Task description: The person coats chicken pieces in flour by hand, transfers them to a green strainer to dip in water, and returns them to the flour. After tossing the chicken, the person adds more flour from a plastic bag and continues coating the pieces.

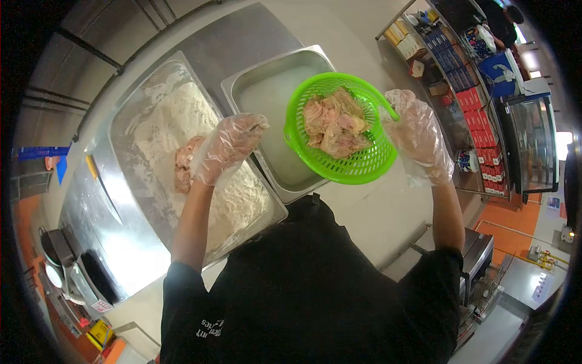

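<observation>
My right hand [418, 133], in a clear plastic glove, is closed on the handle of a green plastic colander [379, 167]. Several raw chicken pieces [336, 121] lie in the colander, which is above the right side of a steel pan of cloudy liquid [267, 97]. My left hand [227, 148], also gloved, hovers over the near right part of a large tray of white flour [163, 127]. Its fingers are curled together by the pan's left rim, and I see nothing sticking out of them. Beside its wrist, more raw meat [185, 164] rests in the flour, partly hidden by the hand.
A yellow-handled knife [103, 188] lies on the steel surface left of the flour tray. To the right stands a shelf rack [461, 91] loaded with boxes. A person in dark clothing [503, 24] is at the far upper right, behind a blue container [500, 73].
</observation>
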